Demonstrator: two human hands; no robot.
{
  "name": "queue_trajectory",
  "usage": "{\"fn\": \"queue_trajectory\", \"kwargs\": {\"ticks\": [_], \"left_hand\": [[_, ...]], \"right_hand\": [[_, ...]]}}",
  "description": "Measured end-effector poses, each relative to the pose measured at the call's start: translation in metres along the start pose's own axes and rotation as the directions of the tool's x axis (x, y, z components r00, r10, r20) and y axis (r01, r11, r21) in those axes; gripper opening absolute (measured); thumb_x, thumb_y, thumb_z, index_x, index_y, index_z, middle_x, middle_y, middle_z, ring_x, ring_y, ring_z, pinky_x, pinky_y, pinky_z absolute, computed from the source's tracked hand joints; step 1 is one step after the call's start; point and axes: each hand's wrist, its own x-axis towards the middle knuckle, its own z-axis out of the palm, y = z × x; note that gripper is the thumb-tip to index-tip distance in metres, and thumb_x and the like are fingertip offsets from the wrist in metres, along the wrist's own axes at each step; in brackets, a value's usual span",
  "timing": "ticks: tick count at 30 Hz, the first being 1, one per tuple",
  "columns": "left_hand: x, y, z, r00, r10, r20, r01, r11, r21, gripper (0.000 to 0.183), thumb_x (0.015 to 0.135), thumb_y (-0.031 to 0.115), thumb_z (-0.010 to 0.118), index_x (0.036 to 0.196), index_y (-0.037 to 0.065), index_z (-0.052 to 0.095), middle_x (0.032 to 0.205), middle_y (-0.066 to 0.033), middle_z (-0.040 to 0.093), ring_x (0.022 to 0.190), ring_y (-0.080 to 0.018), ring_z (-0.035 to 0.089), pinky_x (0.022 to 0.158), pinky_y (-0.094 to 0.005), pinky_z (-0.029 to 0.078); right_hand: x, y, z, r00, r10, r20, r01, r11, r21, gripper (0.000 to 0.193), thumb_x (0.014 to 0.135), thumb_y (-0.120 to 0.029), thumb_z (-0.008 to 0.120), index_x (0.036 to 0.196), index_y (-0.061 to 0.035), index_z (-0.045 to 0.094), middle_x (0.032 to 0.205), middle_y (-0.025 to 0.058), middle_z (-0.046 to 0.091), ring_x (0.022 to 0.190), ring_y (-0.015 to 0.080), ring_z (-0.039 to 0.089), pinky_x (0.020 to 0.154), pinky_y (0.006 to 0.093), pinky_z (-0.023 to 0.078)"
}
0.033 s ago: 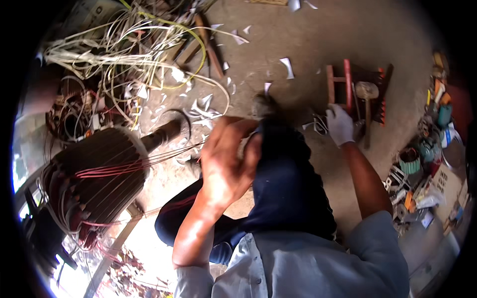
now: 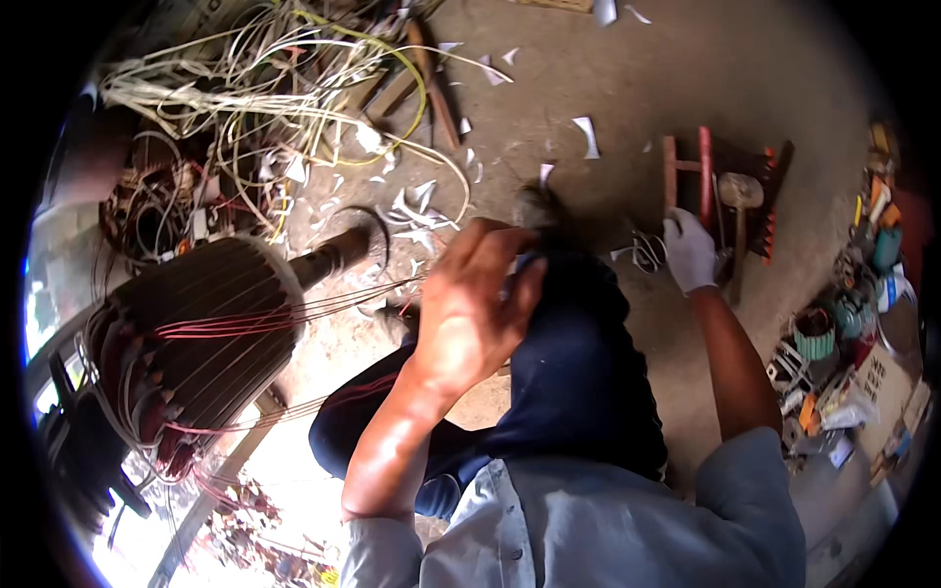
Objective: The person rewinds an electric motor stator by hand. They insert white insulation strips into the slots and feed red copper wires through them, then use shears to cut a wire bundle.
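Curled mid-frame, the bare left hand (image 2: 472,306) hid whether it gripped anything; the white-gloved right hand (image 2: 690,257), its hold equally unclear, was beside a red-barred rack (image 2: 706,176) at upper right. Thin red wires (image 2: 240,321) stretched from a dark ribbed cylinder (image 2: 191,279) at left toward mid-frame.

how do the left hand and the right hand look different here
The left hand is bare; the right hand wears a white glove. The left hand is curled near the dark trousers; the right hand is farther out, beside the mallet. The left hand looks larger in the picture than the right hand. Both forearms are bare.
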Motion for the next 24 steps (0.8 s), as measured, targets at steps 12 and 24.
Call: {"fn": "queue_trajectory", "kwargs": {"ticks": [12,24], "left_hand": [[-0.030,-0.130,0.007,0.754,-0.656,-0.038,0.621,0.731,-0.283,0.051,0.098,0.022,0.059,0.141,-0.003,0.048,0.131,-0.0207,0.059,0.113,-0.0267,0.063,0.094,-0.0379,0.051],[-0.006,-0.201,-0.009,0.571,-0.801,-0.182,0.613,0.563,-0.554,0.061,0.096,0.025,0.060,0.144,-0.008,0.042,0.135,-0.0236,0.056,0.124,-0.0288,0.055,0.106,-0.0392,0.044]], "right_hand": [[0.074,-0.140,0.220,0.797,-0.377,0.473,0.425,0.905,0.005,0.036,0.092,-0.034,0.061,0.116,-0.0075,0.068,0.104,0.0178,0.072,0.097,0.0351,0.068,0.085,0.0472,0.054],[0.117,-0.229,0.364,0.900,-0.209,0.383,0.278,0.951,-0.137,0.029,0.091,-0.023,0.057,0.113,-0.0047,0.063,0.094,0.0201,0.072,0.093,0.0369,0.071,0.077,0.0485,0.056]]}}
